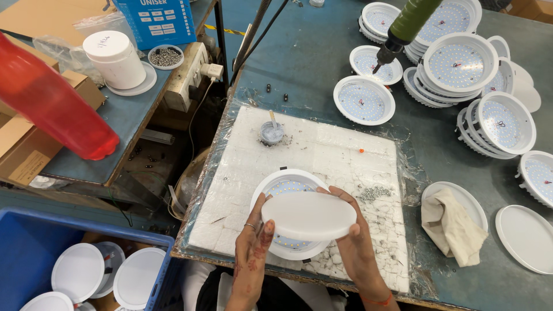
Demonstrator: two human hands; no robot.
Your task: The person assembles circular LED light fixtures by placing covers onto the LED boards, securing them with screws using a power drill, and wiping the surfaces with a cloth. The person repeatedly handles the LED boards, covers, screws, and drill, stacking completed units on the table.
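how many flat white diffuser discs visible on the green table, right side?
2: one under the beige cloth, disc; one bare near the right edge. More may sit hidden in stacks.

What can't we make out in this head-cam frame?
- Most of the light housing: covered by the white diffuser disc that the left hand and right hand hold over it.
- Red object: motion-blurred and cut by the left edge, kind unclear.
- Hanging screwdriver: top cut off by the frame.
- Screws on the foam board: too small to count.
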